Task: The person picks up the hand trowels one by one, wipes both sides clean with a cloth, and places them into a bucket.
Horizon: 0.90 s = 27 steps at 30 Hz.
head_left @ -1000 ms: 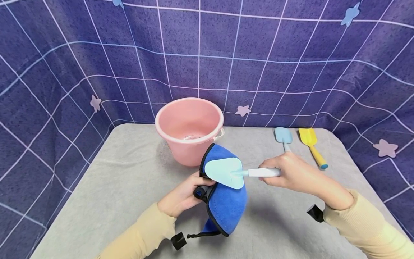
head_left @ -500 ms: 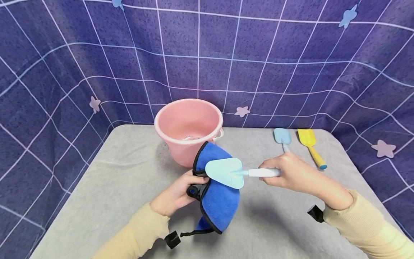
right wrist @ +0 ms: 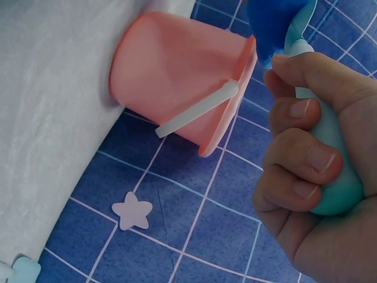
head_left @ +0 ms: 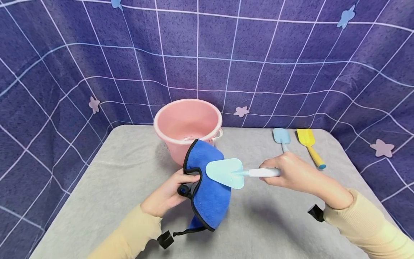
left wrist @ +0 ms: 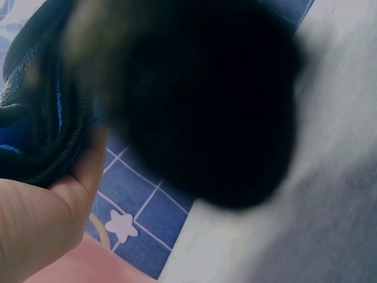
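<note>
Grey table (head_left: 113,187): all items are borne on it. Pink bucket (head_left: 188,124): stood upright at the far middle. Blue cloth (head_left: 207,180): black-edged, gripped by the left hand (head_left: 166,194) in front of the bucket, raised off the table. Pale blue trowel (head_left: 226,172): held by its handle in the curled right hand (head_left: 291,174), blade laid against the cloth. Small blue spade (head_left: 281,137) and yellow spade (head_left: 308,144): laid side by side at the far right.

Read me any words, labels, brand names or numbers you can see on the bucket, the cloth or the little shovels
None: no readable text shows on the pink plastic bucket, the blue black-edged cloth, the pale blue trowel, or the small blue spade and yellow spade behind.
The left wrist view is too blurred to tell.
</note>
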Each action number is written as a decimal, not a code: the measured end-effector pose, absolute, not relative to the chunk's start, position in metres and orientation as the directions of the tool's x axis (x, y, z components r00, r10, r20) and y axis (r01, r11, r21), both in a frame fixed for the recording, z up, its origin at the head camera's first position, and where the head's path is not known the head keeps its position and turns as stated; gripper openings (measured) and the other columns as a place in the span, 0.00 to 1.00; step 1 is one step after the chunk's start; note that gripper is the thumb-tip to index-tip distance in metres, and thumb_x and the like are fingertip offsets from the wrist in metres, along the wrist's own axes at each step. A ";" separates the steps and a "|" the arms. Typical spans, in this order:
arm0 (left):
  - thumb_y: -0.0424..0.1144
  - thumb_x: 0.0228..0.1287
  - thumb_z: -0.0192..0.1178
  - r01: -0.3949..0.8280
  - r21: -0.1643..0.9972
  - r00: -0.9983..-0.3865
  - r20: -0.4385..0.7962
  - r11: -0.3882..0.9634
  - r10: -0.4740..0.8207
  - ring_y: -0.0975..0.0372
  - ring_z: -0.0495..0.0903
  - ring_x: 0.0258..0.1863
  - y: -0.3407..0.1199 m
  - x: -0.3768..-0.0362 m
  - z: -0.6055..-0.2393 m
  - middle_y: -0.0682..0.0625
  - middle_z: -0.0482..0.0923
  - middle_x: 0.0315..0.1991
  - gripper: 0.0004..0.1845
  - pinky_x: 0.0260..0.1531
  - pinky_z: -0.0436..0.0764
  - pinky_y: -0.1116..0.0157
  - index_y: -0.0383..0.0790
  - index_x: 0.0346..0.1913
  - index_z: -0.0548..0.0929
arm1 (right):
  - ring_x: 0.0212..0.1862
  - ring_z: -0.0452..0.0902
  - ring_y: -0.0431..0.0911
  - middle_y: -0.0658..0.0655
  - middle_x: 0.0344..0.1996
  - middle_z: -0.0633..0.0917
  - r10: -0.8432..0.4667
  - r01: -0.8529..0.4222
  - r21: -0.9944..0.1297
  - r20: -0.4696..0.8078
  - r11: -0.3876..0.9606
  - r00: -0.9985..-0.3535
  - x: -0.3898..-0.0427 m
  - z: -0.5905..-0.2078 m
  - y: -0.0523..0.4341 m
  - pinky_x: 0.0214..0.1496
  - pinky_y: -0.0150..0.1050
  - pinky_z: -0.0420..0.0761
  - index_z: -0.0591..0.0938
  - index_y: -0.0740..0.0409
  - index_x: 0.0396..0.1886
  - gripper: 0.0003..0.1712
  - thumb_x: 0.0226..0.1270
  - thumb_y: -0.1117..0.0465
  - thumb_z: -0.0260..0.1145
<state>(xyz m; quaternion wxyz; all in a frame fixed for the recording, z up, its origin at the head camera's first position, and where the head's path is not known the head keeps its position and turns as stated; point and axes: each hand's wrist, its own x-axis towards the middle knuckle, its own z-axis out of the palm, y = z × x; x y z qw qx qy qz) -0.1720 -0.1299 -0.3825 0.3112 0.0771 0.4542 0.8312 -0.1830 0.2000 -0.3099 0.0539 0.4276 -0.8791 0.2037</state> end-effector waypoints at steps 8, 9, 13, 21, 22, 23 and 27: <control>0.32 0.62 0.58 -0.442 0.797 -0.806 -0.151 -0.412 0.572 0.62 0.83 0.37 -0.142 -0.170 -0.381 0.52 0.80 0.39 0.15 0.39 0.81 0.65 0.41 0.50 0.68 | 0.20 0.64 0.27 0.35 0.20 0.76 -0.725 -0.768 -0.295 0.263 0.568 -0.637 -0.183 -0.310 0.199 0.22 0.25 0.69 0.82 0.44 0.26 0.10 0.49 0.66 0.70; 0.32 0.62 0.58 -0.438 0.797 -0.808 -0.147 -0.415 0.570 0.62 0.83 0.37 -0.144 -0.170 -0.381 0.51 0.80 0.39 0.15 0.39 0.81 0.65 0.41 0.50 0.68 | 0.20 0.64 0.27 0.35 0.20 0.76 -0.724 -0.767 -0.296 0.261 0.570 -0.639 -0.183 -0.310 0.199 0.22 0.25 0.69 0.82 0.44 0.26 0.10 0.49 0.66 0.70; 0.31 0.62 0.57 -0.425 0.793 -0.815 -0.125 -0.436 0.567 0.61 0.83 0.39 -0.152 -0.169 -0.380 0.51 0.80 0.41 0.16 0.40 0.81 0.65 0.41 0.51 0.68 | 0.20 0.64 0.27 0.35 0.20 0.76 -0.721 -0.762 -0.292 0.256 0.578 -0.644 -0.183 -0.310 0.199 0.22 0.25 0.69 0.82 0.44 0.26 0.10 0.49 0.65 0.70; 0.30 0.64 0.55 -0.403 0.784 -0.831 -0.097 -0.472 0.547 0.60 0.81 0.44 -0.164 -0.165 -0.377 0.50 0.77 0.45 0.20 0.45 0.80 0.64 0.42 0.56 0.63 | 0.20 0.64 0.28 0.35 0.19 0.76 -0.723 -0.764 -0.277 0.250 0.583 -0.643 -0.182 -0.310 0.198 0.22 0.26 0.69 0.82 0.45 0.26 0.09 0.50 0.65 0.70; 0.30 0.63 0.56 -0.399 0.784 -0.834 -0.095 -0.476 0.543 0.61 0.81 0.44 -0.166 -0.164 -0.376 0.51 0.77 0.45 0.20 0.45 0.80 0.64 0.42 0.56 0.63 | 0.19 0.63 0.28 0.35 0.19 0.75 -0.724 -0.765 -0.273 0.251 0.584 -0.642 -0.182 -0.310 0.198 0.22 0.26 0.69 0.82 0.45 0.26 0.09 0.49 0.65 0.70; 0.30 0.63 0.56 -0.394 0.785 -0.836 -0.089 -0.478 0.542 0.61 0.81 0.44 -0.167 -0.164 -0.376 0.51 0.77 0.45 0.20 0.45 0.80 0.64 0.42 0.55 0.63 | 0.19 0.63 0.28 0.35 0.19 0.75 -0.724 -0.765 -0.270 0.251 0.585 -0.643 -0.182 -0.310 0.198 0.22 0.26 0.69 0.82 0.45 0.26 0.09 0.49 0.65 0.70; 0.29 0.63 0.56 -0.387 0.786 -0.843 -0.089 -0.482 0.531 0.62 0.80 0.44 -0.170 -0.161 -0.374 0.51 0.77 0.45 0.19 0.44 0.80 0.65 0.42 0.54 0.65 | 0.20 0.63 0.28 0.35 0.19 0.75 -0.721 -0.765 -0.255 0.258 0.591 -0.643 -0.181 -0.312 0.199 0.23 0.26 0.69 0.82 0.44 0.26 0.09 0.49 0.65 0.70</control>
